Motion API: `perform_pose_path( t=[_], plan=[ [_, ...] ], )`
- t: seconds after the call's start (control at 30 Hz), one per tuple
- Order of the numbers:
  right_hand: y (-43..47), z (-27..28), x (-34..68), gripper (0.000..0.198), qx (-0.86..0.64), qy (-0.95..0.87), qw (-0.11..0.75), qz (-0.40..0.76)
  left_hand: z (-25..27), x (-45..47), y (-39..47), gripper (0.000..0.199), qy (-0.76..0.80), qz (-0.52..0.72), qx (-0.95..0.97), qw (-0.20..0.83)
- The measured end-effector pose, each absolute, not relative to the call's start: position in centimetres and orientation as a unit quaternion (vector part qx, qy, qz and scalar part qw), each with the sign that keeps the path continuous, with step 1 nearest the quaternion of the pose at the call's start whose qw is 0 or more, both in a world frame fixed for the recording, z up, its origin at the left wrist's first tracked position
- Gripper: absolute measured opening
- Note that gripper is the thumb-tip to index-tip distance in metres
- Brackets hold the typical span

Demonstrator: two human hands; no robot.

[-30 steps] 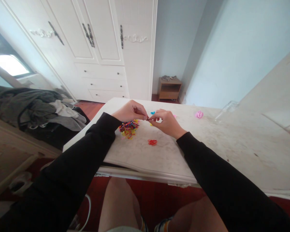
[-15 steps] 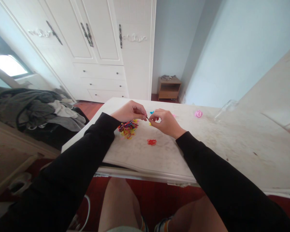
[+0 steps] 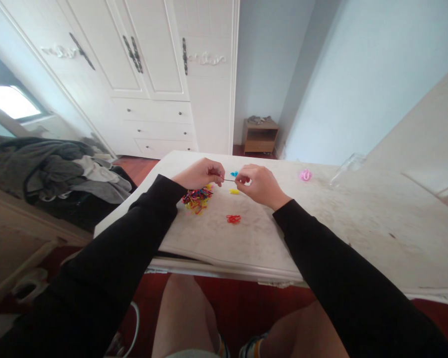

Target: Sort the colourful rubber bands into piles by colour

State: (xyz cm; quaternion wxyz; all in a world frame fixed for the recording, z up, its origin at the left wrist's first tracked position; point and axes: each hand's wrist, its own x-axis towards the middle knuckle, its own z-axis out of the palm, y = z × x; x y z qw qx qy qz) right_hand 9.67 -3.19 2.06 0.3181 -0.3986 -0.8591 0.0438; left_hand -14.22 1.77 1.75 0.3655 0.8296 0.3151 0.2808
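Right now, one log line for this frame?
left hand + right hand: pinch stretched band | mixed band pile under left | red bands loose

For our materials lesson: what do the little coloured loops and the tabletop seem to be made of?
Coloured loops: probably rubber or elastic; thin, bright, and the dark band looks pulled taut between left hand and right hand. Tabletop: pale, matt, mottled, possibly stone or laminate.

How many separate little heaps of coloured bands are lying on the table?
5: a mixed pile under the left hand, a red heap nearer the front edge, yellow and blue bits between the hands, pink far right. Hands may hide more.
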Motion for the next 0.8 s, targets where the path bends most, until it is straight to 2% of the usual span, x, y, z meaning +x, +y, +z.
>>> perform_pose_path(
  t=[0.2,0.4,0.53,0.63,0.8],
  plan=[
    [-2.7,3.3,12.1,0.013,-0.494,-0.791,0.358,-0.038,2.3,-14.7,1.7,0.015,0.324,0.297,0.829,0.346],
    [-2.6,2.9,11.7,0.014,-0.427,-0.847,0.317,-0.007,2.1,-13.8,1.1,0.017,0.311,0.315,0.827,0.347],
    [-1.6,3.5,14.1,0.014,-0.479,-0.817,0.322,-0.023,2.4,-14.1,1.0,0.020,0.327,0.347,0.820,0.316],
    [-1.1,4.3,16.7,0.012,-0.517,-0.814,0.266,0.015,2.3,-14.4,1.2,0.024,0.325,0.374,0.814,0.304],
    [-1.6,5.1,18.7,0.009,-0.530,-0.821,0.144,0.156,2.1,-14.2,0.9,0.029,0.320,0.363,0.825,0.291]
  ],
)
